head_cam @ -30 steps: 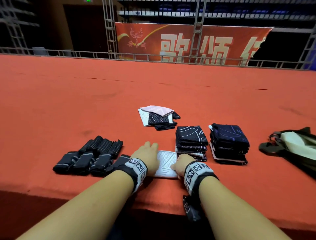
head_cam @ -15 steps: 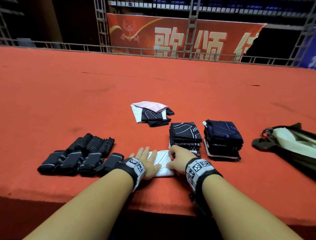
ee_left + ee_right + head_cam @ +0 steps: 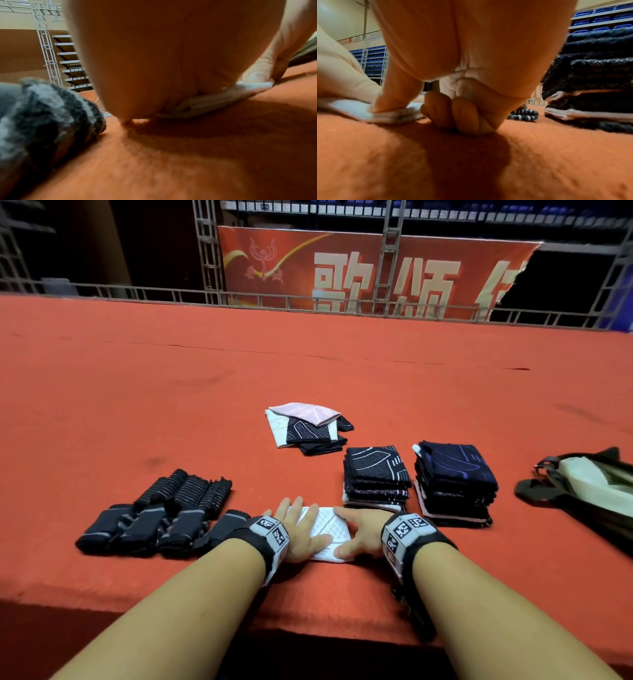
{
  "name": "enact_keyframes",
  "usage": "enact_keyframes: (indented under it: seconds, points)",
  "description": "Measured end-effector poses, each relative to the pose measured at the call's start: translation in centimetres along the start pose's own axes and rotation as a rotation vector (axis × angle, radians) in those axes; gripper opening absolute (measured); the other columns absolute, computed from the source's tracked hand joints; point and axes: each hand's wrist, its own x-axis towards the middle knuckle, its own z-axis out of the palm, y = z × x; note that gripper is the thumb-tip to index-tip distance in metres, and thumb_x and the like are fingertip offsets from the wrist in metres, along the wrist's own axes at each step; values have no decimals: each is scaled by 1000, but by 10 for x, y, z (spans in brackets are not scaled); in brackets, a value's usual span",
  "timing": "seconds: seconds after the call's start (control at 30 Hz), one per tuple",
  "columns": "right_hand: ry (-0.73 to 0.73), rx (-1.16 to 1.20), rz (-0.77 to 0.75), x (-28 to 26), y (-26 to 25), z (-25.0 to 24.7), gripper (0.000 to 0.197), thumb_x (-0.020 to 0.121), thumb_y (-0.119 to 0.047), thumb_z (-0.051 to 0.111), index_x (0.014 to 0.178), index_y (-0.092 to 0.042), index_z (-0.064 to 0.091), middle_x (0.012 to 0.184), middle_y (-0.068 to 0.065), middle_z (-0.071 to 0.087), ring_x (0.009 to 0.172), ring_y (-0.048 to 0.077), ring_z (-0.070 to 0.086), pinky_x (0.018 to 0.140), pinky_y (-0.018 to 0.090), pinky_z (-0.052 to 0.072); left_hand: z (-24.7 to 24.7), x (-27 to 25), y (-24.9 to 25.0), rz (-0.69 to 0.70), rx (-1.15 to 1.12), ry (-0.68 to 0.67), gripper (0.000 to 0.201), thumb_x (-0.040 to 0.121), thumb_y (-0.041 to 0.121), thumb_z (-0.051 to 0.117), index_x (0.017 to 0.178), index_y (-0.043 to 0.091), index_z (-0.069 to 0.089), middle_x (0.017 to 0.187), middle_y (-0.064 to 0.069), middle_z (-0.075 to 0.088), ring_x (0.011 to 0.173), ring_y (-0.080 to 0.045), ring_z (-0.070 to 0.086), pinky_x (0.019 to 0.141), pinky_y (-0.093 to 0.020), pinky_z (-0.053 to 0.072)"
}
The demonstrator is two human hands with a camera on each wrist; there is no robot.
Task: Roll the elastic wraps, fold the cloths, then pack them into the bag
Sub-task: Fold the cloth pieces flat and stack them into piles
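Note:
A folded white cloth [image 3: 325, 529] [image 3: 205, 102] [image 3: 393, 115] lies on the red carpet near the front edge. My left hand [image 3: 298, 525] [image 3: 163, 54] lies flat on its left half, palm down. My right hand [image 3: 359, 530] [image 3: 471, 40] rests on its right side. The thumb presses the near corner, one finger lies along the far edge, and two fingers are curled on the carpet. Rolled black wraps [image 3: 154, 515] [image 3: 42, 121] lie to the left. Two stacks of folded dark cloths [image 3: 376, 470] [image 3: 455, 474] [image 3: 590, 81] stand to the right. The bag [image 3: 589, 487] lies open at the far right.
A loose pile of pink, white and dark cloths [image 3: 308, 426] lies behind the white cloth. The carpet's front edge [image 3: 308, 614] drops off just below my wrists. A metal railing [image 3: 342, 302] and a red banner [image 3: 376, 268] close off the far side.
Both hands have stayed on the white cloth. My left palm has slid further onto it, and a right finger now stretches along its far edge. The head view has shifted slightly.

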Motion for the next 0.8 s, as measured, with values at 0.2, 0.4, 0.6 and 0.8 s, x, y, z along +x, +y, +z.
enact_keyframes:
  seconds: [0.2, 0.4, 0.6, 0.8]
  points:
    - [-17, 67, -54, 0, 9, -1, 97, 74, -46, 84, 154, -29, 32, 137, -8, 58, 124, 15, 51, 109, 32, 39, -1, -1, -2, 26, 39, -12, 98, 86, 86, 30, 160, 34, -10, 168, -1, -18, 155, -24, -17, 125, -51, -3]
    - [-56, 49, -27, 18, 19, 1, 123, 60, -57, 87, 158, -38, 16, 157, -6, 39, 121, 13, 49, 99, 25, 39, 2, 1, -3, 20, 43, -20, 101, 84, 89, 29, 159, 36, -13, 168, 0, -21, 154, -23, -20, 124, -51, -4]
    - [-31, 32, -29, 14, 17, 6, 123, 46, -63, 82, 154, -42, 27, 148, -11, 49, 132, 18, 49, 109, 34, 41, 3, 1, -3, 19, 51, 13, 100, 85, 88, 30, 160, 34, -9, 170, -2, -11, 155, -26, -13, 124, -52, -1]
    - [12, 446, -28, -2, 17, 20, 75, 55, -35, 82, 127, -38, 62, 85, -10, 71, 67, 4, 60, 61, 21, 44, -24, 0, 2, 11, -35, 143, 87, 94, 65, 49, 160, 20, 15, 158, -14, 32, 143, -36, 34, 117, -45, 31]
